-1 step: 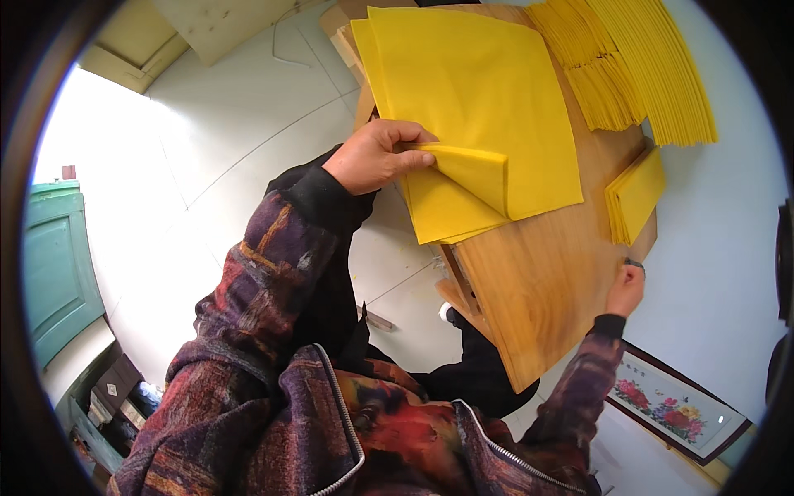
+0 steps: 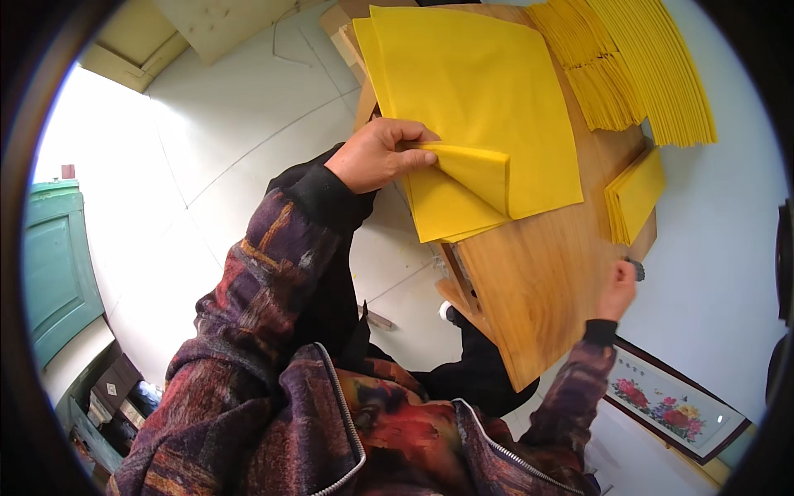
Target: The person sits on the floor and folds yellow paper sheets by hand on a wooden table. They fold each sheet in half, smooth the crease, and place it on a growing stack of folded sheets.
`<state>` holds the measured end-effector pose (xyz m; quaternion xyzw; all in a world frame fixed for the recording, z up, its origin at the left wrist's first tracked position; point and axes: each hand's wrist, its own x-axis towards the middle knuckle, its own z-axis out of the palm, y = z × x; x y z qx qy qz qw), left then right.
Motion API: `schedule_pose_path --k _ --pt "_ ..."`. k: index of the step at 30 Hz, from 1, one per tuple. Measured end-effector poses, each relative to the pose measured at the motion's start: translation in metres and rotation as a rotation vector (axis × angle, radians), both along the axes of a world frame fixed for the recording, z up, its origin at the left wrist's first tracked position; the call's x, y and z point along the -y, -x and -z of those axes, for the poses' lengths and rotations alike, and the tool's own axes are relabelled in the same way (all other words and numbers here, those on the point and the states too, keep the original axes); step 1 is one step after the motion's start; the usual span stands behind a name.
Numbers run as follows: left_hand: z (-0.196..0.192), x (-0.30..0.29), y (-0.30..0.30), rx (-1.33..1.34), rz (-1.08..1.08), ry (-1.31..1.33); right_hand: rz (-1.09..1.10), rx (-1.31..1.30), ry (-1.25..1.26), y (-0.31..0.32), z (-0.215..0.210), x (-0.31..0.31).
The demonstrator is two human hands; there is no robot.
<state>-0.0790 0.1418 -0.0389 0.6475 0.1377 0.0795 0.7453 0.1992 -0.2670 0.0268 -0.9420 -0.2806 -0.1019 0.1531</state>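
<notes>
- Grip: my left hand [image 2: 376,153] is pinched shut on the near corner of the top yellow sheet [image 2: 475,124], curling it back over itself. My right hand [image 2: 616,289] is at the table's far edge, closed round a small dark object [image 2: 635,267]; I cannot tell what it is.
- Table [image 2: 538,281]: wooden; the sheet stack overhangs its left edge. A hard tug could drag the lower sheets off onto the floor [image 2: 240,140].
- Fanned yellow stack [image 2: 653,66], top right: an elbow sweep could scatter it.
- Small yellow pile [image 2: 635,194]: sits near the edge, easily knocked.
- Folded corner: may crease.
</notes>
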Motion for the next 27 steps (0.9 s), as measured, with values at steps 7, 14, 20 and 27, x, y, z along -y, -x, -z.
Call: schedule_pose_path --k 7,14,20,27 --pt "0.006 0.003 -0.002 0.031 -0.011 0.042 -0.798 0.017 0.023 0.197 0.008 -0.174" --pt "0.007 0.001 -0.003 0.055 -0.019 0.017 -0.894 0.093 0.071 0.200 0.014 -0.213" --pt "0.010 0.003 -0.004 0.089 -0.038 -0.019 -0.846 -0.154 -0.027 0.199 0.010 -0.212" --pt "0.009 0.003 -0.004 0.082 -0.049 -0.057 -0.669 -0.607 -0.118 0.193 0.002 -0.212"
